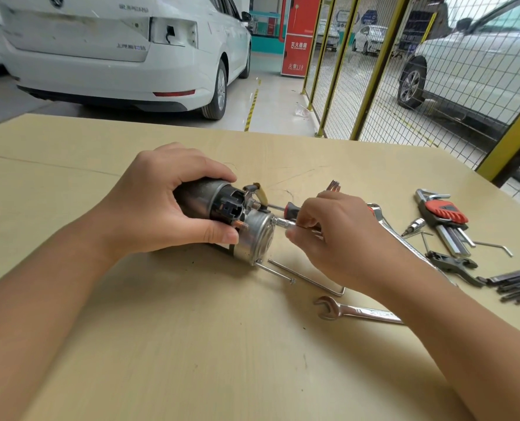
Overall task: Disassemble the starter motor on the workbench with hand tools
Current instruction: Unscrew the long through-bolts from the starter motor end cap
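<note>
The starter motor [254, 235] lies on its side on the tan workbench [191, 329], its silver end cap facing right. My left hand [164, 205] grips the dark solenoid body on top of it. My right hand [328, 235] pinches a small silver socket driver [283, 222] whose tip meets a bolt on the end cap. A long through bolt [275, 271] sticks out of the cap's lower edge. A red-and-black screwdriver [287, 208] lies just behind my right fingers.
A long bent rod [310, 279] and a combination wrench [356, 311] lie in front of my right hand. Further right are another wrench [383, 220], a red hex key set [444, 215], loose bits, a clamp tool [453, 264] and dark keys [517, 284]. Yellow mesh fencing and white cars stand beyond the table.
</note>
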